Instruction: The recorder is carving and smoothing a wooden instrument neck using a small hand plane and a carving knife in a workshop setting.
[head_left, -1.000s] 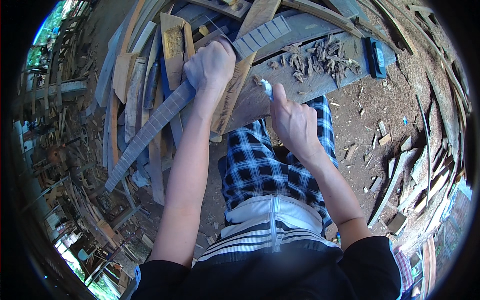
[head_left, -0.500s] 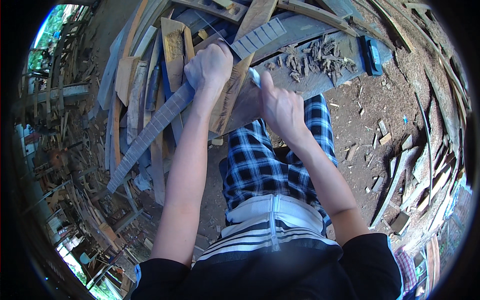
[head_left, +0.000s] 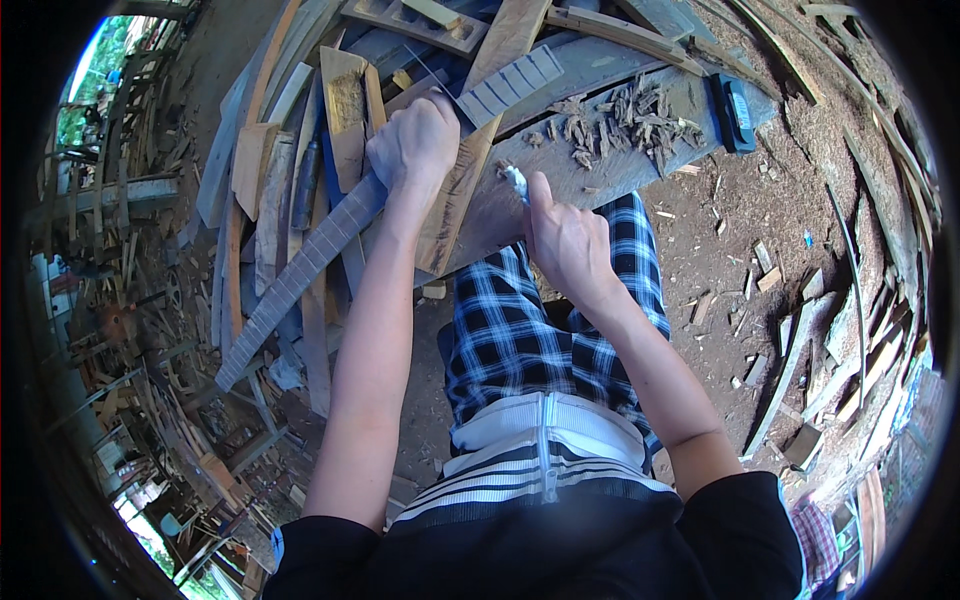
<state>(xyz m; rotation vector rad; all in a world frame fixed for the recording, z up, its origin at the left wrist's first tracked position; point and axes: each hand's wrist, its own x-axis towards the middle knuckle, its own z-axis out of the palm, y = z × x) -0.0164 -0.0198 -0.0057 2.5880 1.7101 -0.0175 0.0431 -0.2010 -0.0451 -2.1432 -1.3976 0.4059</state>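
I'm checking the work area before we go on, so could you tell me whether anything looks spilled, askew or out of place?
Wood chips lie scattered in a loose heap on the grey plank, beyond the right hand. The left hand grips a long fretted neck lying slanted. Offcuts litter the ground around.

The long strip (head_left: 300, 270) gripped by the left hand (head_left: 415, 140) is grey-blue, crossed by thin pale lines at even steps, and the wedge of wood (head_left: 450, 205) just under that grip is warm tan with darker grain. The tip of the tool (head_left: 516, 180) poking out of the right hand (head_left: 565, 240) is pale, whitish-blue, and the plank (head_left: 610, 165) beyond it is weathered grey, strewn with brown chips (head_left: 625, 115). Below both hands lie shorts (head_left: 540, 320) checked in dark blue and white, with a white, black-striped waistband (head_left: 545, 450).
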